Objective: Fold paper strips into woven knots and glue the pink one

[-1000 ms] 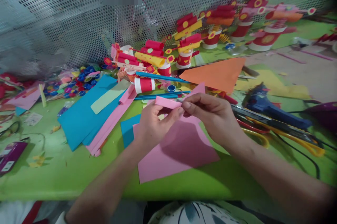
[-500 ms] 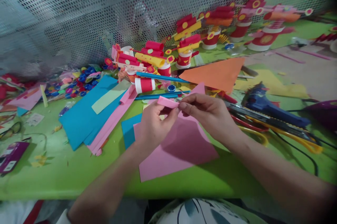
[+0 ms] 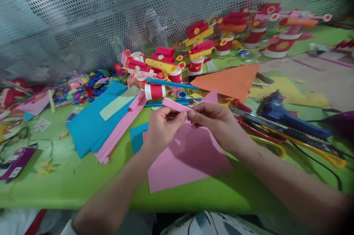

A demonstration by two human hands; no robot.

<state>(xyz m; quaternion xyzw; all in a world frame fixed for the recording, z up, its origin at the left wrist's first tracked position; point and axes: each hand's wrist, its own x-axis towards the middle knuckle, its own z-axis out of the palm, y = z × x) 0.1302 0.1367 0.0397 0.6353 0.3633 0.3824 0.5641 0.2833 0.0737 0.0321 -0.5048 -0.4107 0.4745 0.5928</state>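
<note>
Between my two hands is a narrow pink paper strip, held above the table. My left hand is closed on it, thumb pressed against its near edge. At the strip's right end, my right hand pinches it, fingertips meeting those of my left hand; that end is hidden in the fingers. Below lies a large pink sheet, partly over a blue sheet. Just beyond the hands, a red and white paper cup rests on its side near several blue sticks.
Blue sheets and long pink strips lie left. To the right are a blue glue gun, a cutter knife and yellow-handled scissors. Decorated cup models stand along the perforated metal screen. An orange sheet lies ahead.
The pink strip now shows longer and slants down to the right between my fingers. My hands stay together in nearly the same place; the whole view has shifted slightly.
</note>
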